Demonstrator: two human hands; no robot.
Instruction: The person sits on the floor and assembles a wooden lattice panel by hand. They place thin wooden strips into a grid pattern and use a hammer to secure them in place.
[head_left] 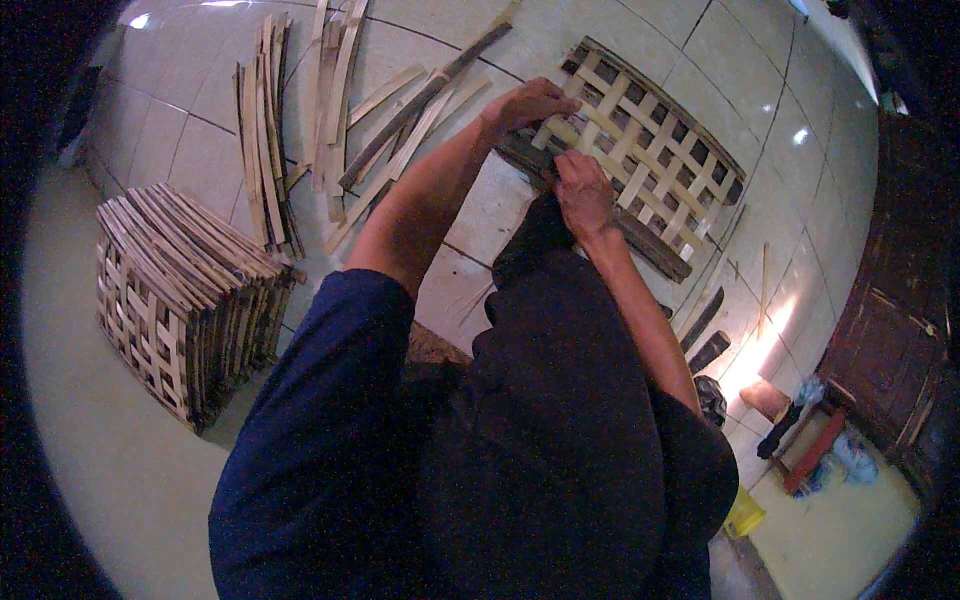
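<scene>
A woven bamboo panel (668, 160) with pale crossing strips and dark wooden side bars lies on the tiles in front of me. At its left end my left hand (530, 104) is closed, fingers curled down on the panel's corner. Nearer to me, my right hand (584, 192) is closed at the near left corner, beside the dark near bar (650, 245). The fingertips of both hands are partly hidden, so any single strip between them cannot be made out. Dark cloth of my clothing reaches up to the right hand.
A stack of finished woven panels (185, 310) stands at the left. Loose bamboo strips (265, 140) and a dark stick (425, 105) lie beyond my left arm. By my right forearm lie dark-bladed tools (703, 320). A wooden door (890, 300) and a red-edged object (815, 450) are farther right.
</scene>
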